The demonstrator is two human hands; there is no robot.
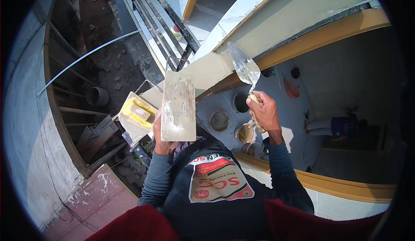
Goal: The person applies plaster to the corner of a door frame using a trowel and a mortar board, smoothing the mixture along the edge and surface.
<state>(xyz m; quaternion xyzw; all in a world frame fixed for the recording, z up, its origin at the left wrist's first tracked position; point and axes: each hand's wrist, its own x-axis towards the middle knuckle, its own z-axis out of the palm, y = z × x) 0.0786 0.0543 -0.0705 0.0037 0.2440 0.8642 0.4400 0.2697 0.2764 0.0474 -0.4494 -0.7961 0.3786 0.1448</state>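
My left hand [163, 135] is closed on a plastering float [178, 107], a flat rectangular board with smears of pale plaster; its grip is hidden beneath the board. My right hand [264, 113] wraps round the wooden handle of a pointed trowel [245, 65], its blade tilted up and streaked with plaster. Beyond the blade's tip runs a grey plastered wall strip [276, 29] beside an orange-brown door frame [317, 35]. Left of my left hand, a second float with a block handle and yellow marks [137, 113] rests on a pale surface.
Below on the right, several buckets stand on a tiled floor, among them a grey-filled bucket [219, 120]. Another person [341, 125] is in that room. A black metal railing [162, 20] lies ahead. On the left, a deep drop holds planks [97, 139] and a bucket [97, 96].
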